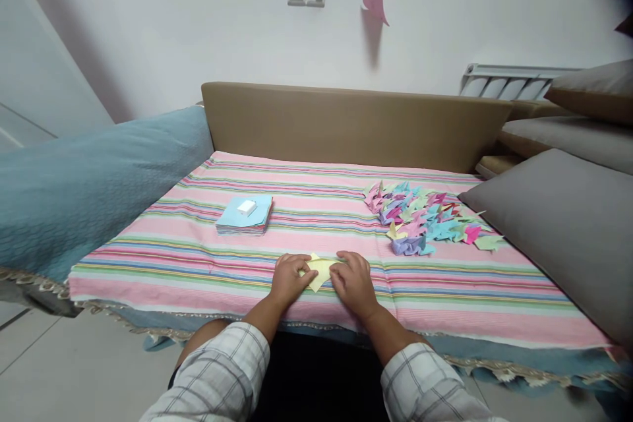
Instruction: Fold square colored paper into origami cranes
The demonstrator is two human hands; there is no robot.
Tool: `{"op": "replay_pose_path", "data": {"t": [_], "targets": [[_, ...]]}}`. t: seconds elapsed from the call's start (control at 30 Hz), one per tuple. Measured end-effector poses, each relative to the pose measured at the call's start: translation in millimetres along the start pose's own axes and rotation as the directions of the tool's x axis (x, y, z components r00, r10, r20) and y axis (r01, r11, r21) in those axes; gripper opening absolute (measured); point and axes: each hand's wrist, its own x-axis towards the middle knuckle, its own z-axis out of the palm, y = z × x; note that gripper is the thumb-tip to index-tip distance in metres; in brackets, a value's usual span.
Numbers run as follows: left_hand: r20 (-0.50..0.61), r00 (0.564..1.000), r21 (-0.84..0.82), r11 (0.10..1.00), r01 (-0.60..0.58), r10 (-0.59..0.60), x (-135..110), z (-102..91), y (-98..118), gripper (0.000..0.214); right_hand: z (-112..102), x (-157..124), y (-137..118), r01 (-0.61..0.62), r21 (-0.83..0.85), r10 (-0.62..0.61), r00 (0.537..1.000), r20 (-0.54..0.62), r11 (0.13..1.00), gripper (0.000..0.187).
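Note:
A yellow sheet of origami paper (320,273), partly folded, lies between my hands near the front of the striped cloth. My left hand (291,277) pinches its left side between thumb and fingers. On the right side, my right hand (353,280) grips the paper with thumb and curled fingers. My fingers hide the paper's outer edges. Further back to the left rests a stack of coloured paper (242,221) with a blue sheet on top. A small white block (246,208) sits on that stack.
Many folded paper pieces (425,217) in mixed colours lie heaped at the right. Grey cushions (554,224) border the right side, a blue-covered armrest (109,178) the left. Behind the striped cloth (316,191) stands a brown backrest (346,125). A pink paper (375,4) hangs on the wall.

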Motion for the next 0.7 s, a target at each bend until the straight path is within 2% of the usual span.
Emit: {"op": "replay_pose_path", "data": {"t": [0.1,0.17,0.37,0.53,0.7], "targets": [[0.003,1.0,0.005,1.0,0.002,-0.002,0.3,-0.5,0.7,0.015,-1.2,-9.9,-7.8,0.144,-0.042,-0.139,0.986,0.093,0.989,0.021],[0.005,1.0,0.009,1.0,0.007,-0.007,0.6,-0.6,1.2,0.016,0.2,-14.8,-11.0,0.176,-0.031,-0.17,0.976,0.133,0.984,0.026],[0.008,1.0,-0.001,1.0,-0.004,0.004,0.6,-1.1,-1.0,0.015,7.2,-18.7,-12.5,0.104,-0.038,-0.099,0.99,0.104,0.994,0.027],[-0.044,0.998,-0.005,0.998,-0.055,0.054,-0.9,-5.0,-8.4,0.011,5.0,-17.2,-13.9,0.124,-0.079,-0.11,0.982,0.154,0.989,0.025],[-0.015,0.998,0.081,0.995,-0.055,0.056,-2.7,-15.2,-11.8,0.011,5.0,-18.3,-14.2,0.144,-0.102,-0.128,0.981,0.148,0.984,0.025]]}}
